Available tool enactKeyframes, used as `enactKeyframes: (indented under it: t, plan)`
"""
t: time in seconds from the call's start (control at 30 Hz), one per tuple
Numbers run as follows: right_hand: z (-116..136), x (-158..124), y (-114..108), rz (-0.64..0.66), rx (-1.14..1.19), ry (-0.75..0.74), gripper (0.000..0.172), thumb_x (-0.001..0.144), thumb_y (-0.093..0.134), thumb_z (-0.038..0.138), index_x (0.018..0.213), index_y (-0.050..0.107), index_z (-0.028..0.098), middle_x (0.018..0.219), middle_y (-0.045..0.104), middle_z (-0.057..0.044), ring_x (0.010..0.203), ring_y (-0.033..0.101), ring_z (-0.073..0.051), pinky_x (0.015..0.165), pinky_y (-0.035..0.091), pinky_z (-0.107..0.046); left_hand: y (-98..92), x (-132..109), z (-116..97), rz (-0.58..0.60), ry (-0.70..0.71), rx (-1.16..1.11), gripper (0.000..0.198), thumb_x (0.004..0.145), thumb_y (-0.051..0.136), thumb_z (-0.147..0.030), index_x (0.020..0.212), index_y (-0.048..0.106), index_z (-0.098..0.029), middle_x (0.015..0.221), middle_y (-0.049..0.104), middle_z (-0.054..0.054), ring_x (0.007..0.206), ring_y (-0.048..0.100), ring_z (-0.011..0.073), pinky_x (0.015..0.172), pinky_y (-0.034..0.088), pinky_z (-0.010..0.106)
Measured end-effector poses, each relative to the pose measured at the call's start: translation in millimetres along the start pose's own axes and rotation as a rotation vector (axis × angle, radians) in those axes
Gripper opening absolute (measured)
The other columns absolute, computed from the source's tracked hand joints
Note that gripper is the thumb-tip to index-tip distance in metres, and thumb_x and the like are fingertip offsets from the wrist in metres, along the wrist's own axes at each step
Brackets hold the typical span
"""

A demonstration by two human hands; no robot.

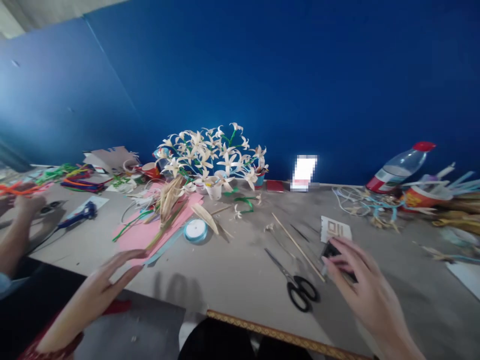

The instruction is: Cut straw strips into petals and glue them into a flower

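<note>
My left hand (108,280) hovers at the table's front edge, its fingers apart and nothing between them, beside a pink sheet (138,230). Over a dark object (330,250) on the right, my right hand (363,285) has its fingers curved; whether it grips the object cannot be made out. Black-handled scissors (294,286) and a thin stick (298,246) lie just left of that hand. A blue ribbon roll (195,230) rests by the pink sheet, near dried husks (170,200). Behind stand white flowers (204,157) in a white cup (213,189).
Another person's hand (26,207) is at the far left, near a blue glue gun (80,214). At the right a bottle (399,167) leans by an orange cup (425,196). A blue wall (318,75) stands behind the table (240,280).
</note>
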State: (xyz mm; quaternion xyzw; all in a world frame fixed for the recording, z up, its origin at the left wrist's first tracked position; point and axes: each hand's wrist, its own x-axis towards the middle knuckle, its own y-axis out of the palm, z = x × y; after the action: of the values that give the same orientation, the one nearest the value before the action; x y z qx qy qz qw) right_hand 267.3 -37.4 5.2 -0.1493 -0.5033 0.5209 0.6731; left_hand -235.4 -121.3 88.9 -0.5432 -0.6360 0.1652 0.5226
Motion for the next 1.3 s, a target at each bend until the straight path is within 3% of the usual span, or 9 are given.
enactKeyframes:
  t: [0.07,0.23,0.43,0.6,0.73,0.83,1.0,1.17,1.3]
  plan:
    - [14,7,4,0.016,0.038,-0.110,0.029,0.093,0.048,0.039,0.112,0.063,0.024,0.103,0.071,-0.010,0.078,0.068,-0.023,0.075,0.054,-0.037,28.6,19,12,0.200,-0.011,0.059,0.026,0.093,0.047,-0.030,0.114,0.062,-0.028,0.111,0.071,0.002,0.099,0.067,0.0218,0.083,0.057,0.032]
    - [40,20,2,0.066,0.030,-0.368,0.018,0.089,0.056,0.031,0.097,0.070,0.027,0.107,0.072,-0.007,0.105,0.062,-0.032,0.100,0.041,-0.054,103.8,77,11,0.239,0.231,0.312,0.024,0.090,0.053,-0.026,0.111,0.064,-0.024,0.129,0.060,0.010,0.119,0.054,0.0294,0.104,0.040,0.052]
    - [56,2,-2,0.163,0.105,-0.430,0.022,0.087,0.055,0.021,0.104,0.069,0.027,0.111,0.070,-0.008,0.098,0.068,-0.024,0.081,0.057,-0.034,157.0,113,-2,0.205,0.247,0.419,0.020,0.084,0.057,-0.016,0.101,0.066,-0.021,0.125,0.060,0.014,0.124,0.049,0.0327,0.112,0.023,0.062]
    - [60,-3,8,0.172,0.158,-0.377,0.023,0.086,0.055,0.018,0.103,0.069,0.026,0.105,0.072,-0.009,0.094,0.070,-0.023,0.079,0.058,-0.030,159.0,115,11,0.205,0.365,0.353,0.022,0.088,0.048,-0.012,0.092,0.068,-0.022,0.110,0.066,0.009,0.117,0.055,0.0260,0.115,0.020,0.058]
    - [72,5,24,0.223,0.204,-0.346,0.023,0.088,0.052,0.017,0.101,0.069,0.026,0.106,0.071,-0.009,0.096,0.069,-0.022,0.081,0.057,-0.032,159.3,114,15,0.211,0.319,0.347,0.026,0.083,0.058,-0.021,0.108,0.065,-0.021,0.117,0.064,0.013,0.120,0.052,0.0310,0.113,0.021,0.061]
    - [87,13,35,0.276,0.251,-0.348,0.022,0.089,0.050,0.017,0.101,0.067,0.026,0.108,0.070,-0.009,0.097,0.068,-0.022,0.082,0.056,-0.033,166.9,115,14,0.223,0.278,0.352,0.021,0.083,0.056,-0.018,0.102,0.066,-0.021,0.114,0.066,0.012,0.118,0.054,0.0303,0.113,0.020,0.063]
    - [102,21,46,0.315,0.318,-0.344,0.023,0.089,0.050,0.016,0.102,0.066,0.025,0.109,0.069,-0.008,0.097,0.068,-0.022,0.085,0.056,-0.034,166.2,112,8,0.064,0.334,0.262,0.024,0.090,0.046,-0.011,0.098,0.066,-0.021,0.103,0.072,0.008,0.106,0.063,0.0236,0.112,0.027,0.058]
    - [98,20,55,0.329,0.420,-0.237,0.030,0.088,0.054,0.018,0.115,0.063,0.026,0.116,0.067,-0.009,0.107,0.064,-0.023,0.090,0.054,-0.033,139.6,88,-32,0.065,0.516,-0.116,0.029,0.086,0.050,-0.012,0.109,0.062,-0.024,0.103,0.073,0.009,0.103,0.066,0.0247,0.097,0.048,0.049]
    - [105,17,61,0.468,0.624,-0.181,0.050,0.082,0.067,0.028,0.130,0.053,0.027,0.131,0.060,-0.010,0.121,0.056,-0.025,0.102,0.046,-0.039,132.5,68,-80,0.184,0.345,-0.601,0.025,0.090,0.047,-0.018,0.109,0.061,-0.026,0.095,0.072,0.011,0.096,0.066,0.0266,0.084,0.053,0.045]
